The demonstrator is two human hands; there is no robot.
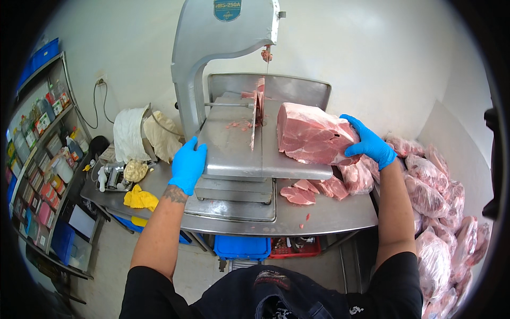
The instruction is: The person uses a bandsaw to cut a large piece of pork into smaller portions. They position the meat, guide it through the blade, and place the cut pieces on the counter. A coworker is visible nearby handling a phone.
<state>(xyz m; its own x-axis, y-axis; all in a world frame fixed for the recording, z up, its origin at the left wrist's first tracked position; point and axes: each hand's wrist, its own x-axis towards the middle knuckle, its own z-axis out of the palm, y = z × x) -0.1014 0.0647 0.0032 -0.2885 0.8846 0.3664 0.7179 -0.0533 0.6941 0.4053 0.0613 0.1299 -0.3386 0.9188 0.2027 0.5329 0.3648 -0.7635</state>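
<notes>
My right hand, in a blue glove, grips the right end of a large block of raw meat, with pale fat on top and a pink cut face. The block rests on the right part of the steel table of a meat band saw, to the right of the blade. My left hand, also blue-gloved, lies at the table's left front edge with its fingers stretched forward, holding no meat. A thin upright slice of meat stands beside the blade line, with small scraps to its left.
Cut meat pieces lie on the steel bench. Plastic-wrapped meat is piled at the right. On the left are a yellow cloth, a cloth-draped machine and loaded shelves. Blue and red crates sit beneath.
</notes>
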